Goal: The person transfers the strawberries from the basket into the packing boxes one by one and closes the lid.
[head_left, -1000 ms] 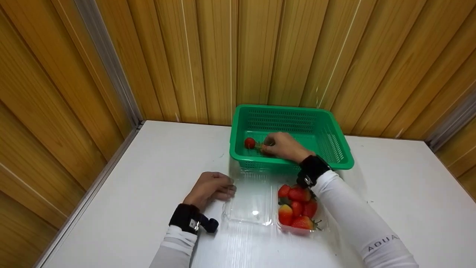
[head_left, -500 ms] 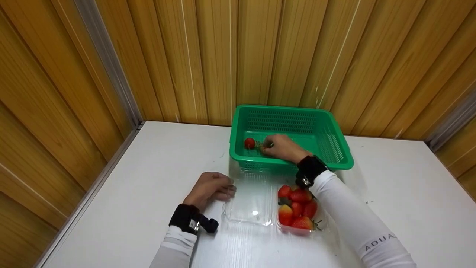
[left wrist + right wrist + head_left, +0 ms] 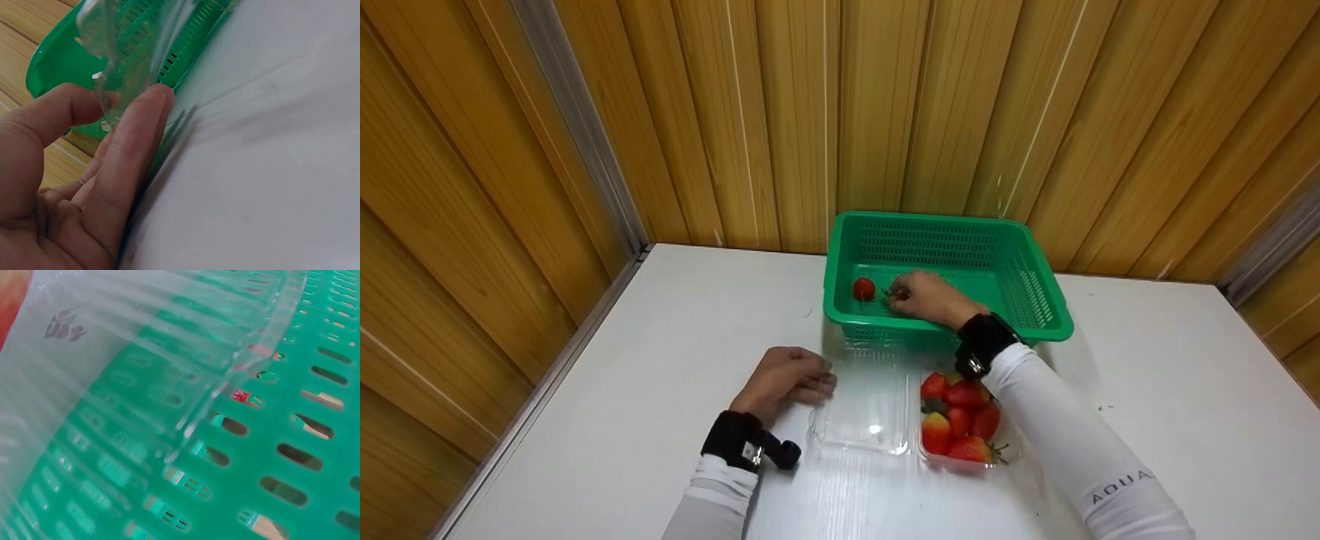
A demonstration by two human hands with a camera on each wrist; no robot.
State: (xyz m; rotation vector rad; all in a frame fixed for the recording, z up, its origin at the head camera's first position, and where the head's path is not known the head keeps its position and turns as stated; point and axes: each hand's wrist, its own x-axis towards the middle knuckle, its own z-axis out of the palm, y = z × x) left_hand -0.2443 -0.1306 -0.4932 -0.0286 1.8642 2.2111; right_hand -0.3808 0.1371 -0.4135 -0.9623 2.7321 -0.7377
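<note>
My right hand [image 3: 934, 298] reaches over the front rim of a green basket [image 3: 846, 322] and pinches a strawberry [image 3: 901, 295] low inside it. Leafy green sticks out left of the fingertips; much of that berry is hidden by the hand. Another strawberry [image 3: 864, 289] lies on the basket floor to the left. Between thumb and fingers, my left hand [image 3: 784, 379] holds the edge of a clear plastic clamshell's lid [image 3: 862, 412], which lies opened out to the left. Several red strawberries [image 3: 960, 420] fill the clamshell's right half. The right wrist view shows only clear plastic [image 3: 140, 343] before the basket's slotted wall [image 3: 270, 439].
A white table [image 3: 697, 315] carries everything. Wood-patterned panels [image 3: 780, 112] rise behind the basket and along the left side. The basket's back edge is close to the rear panels, and the clamshell sits just in front of the basket.
The strawberry in my right fingers has turned slightly and shows more red. My right forearm has shifted a little left. My left hand and the clamshell have stayed put.
</note>
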